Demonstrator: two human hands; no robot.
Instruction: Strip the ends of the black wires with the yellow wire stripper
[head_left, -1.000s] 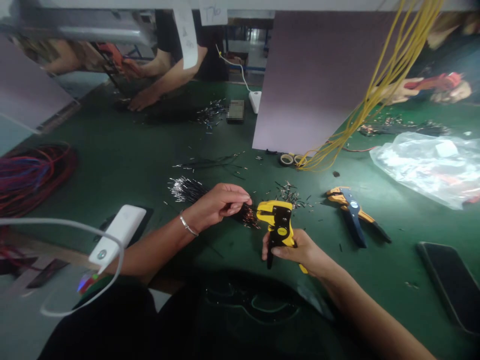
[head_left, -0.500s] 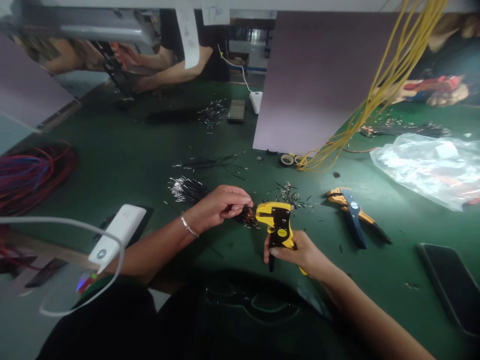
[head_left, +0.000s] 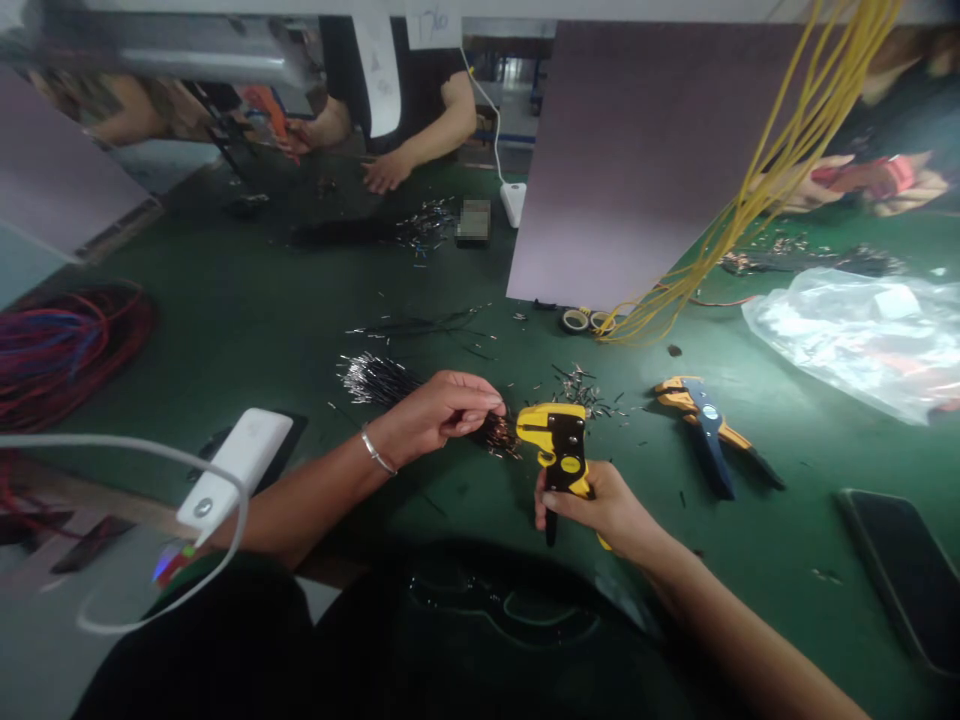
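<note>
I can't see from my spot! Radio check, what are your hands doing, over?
Left hand pinching a bunch of black wires. Right hand gripping yellow wire stripper. Loose wire bits scattered just past the stripper, not blocking.

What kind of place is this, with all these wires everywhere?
It looks like a small factory workshop where people prepare electrical wires. The right hand grips a yellow wire stripper, short cut wires lie on the green workbench, and yellow wires hang nearby.
</note>
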